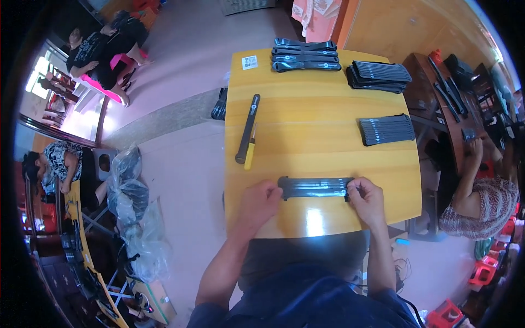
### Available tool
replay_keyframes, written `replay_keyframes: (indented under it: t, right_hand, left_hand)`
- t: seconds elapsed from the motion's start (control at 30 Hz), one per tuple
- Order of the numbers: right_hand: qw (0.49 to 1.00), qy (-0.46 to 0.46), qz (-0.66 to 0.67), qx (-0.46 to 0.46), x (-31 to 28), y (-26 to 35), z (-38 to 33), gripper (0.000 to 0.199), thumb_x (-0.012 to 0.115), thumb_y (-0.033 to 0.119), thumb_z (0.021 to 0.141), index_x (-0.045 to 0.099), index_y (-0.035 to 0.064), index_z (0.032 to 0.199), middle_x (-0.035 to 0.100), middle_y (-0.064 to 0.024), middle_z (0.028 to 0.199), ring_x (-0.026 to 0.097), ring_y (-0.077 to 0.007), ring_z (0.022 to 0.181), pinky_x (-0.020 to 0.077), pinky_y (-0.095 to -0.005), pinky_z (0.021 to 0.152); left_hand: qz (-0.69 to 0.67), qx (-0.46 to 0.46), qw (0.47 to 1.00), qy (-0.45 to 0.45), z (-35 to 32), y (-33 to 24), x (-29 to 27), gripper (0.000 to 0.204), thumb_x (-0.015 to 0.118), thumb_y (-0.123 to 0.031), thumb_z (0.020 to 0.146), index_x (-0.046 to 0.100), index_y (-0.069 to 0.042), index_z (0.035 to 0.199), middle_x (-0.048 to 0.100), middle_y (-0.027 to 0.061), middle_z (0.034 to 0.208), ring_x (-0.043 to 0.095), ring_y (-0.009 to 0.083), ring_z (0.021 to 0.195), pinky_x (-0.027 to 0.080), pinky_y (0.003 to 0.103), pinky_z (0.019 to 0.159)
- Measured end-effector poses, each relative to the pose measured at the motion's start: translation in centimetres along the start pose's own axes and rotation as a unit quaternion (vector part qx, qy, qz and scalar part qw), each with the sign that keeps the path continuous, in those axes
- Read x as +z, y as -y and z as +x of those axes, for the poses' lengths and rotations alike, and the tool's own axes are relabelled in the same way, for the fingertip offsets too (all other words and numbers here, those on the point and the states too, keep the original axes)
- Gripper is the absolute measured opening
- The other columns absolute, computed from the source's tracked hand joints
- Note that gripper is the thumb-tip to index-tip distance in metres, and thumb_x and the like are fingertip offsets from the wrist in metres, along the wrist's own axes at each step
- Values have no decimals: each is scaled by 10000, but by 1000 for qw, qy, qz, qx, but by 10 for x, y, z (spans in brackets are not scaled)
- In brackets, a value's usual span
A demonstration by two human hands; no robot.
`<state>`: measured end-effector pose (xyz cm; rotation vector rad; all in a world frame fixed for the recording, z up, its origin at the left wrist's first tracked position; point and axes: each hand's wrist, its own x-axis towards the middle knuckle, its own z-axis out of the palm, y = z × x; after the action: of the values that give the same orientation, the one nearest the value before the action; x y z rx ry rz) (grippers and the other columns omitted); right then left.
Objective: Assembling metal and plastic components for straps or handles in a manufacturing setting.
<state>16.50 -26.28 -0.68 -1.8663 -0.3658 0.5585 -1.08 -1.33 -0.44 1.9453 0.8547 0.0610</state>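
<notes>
Straps [314,187] lie flat on the bench [306,150] near its front edge, side to side between both hands, long edges roughly parallel. Right hand [365,198] grips their right end, thumb on top, fingers curled. Left hand [261,203] is at the left end, fingers bunched; can't tell if it pinches the straps or only touches them. Step in hand looks like straightening and evening the set. To do it well: hold the right end firm, draw lightly outward from the left so nothing bows, and line up the end tabs before letting go. Pull evenly from both ends; a harder tug on one side would likely skew the layers. Strips look thin and bendy, so fingertip pressure should do. Check both ends for a strip sticking out, since dark tabs jut a bit below the front edge there. The neat pack [387,130] at the right is a fair pattern for flush edges. Loose strap [249,128] and yellow-handled tool [249,156] lie off to the left, clear of the straps; mind the left elbow there.
</notes>
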Motion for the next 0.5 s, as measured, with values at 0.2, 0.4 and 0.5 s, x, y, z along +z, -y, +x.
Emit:
replay_keyframes:
  t: [0.2,0.4,0.5]
  right_hand:
    - [1000,-2,-20,-13,1,-4,2,91,684,75,975,689,16,906,582,48,692,507,-29,642,428,-227,577]
    - [999,-15,-24,-19,4,-2,1,93,689,81,967,698,15,903,605,27,693,525,-43,640,442,-233,584]
    - [999,-23,-25,-20,5,0,1,94,690,82,965,698,14,902,621,19,696,539,-50,643,455,-242,590]
  left_hand:
    - [-36,32,999,-12,1,4,2,206,650,-149,988,666,5,852,636,56,611,595,117,504,459,308,483]
    - [-16,-16,1000,0,1,4,0,207,691,-217,946,727,-13,935,731,178,779,728,317,704,557,415,664]
    - [-12,-17,1000,0,1,3,0,211,691,-220,945,725,-12,930,730,182,779,730,323,709,561,420,670]
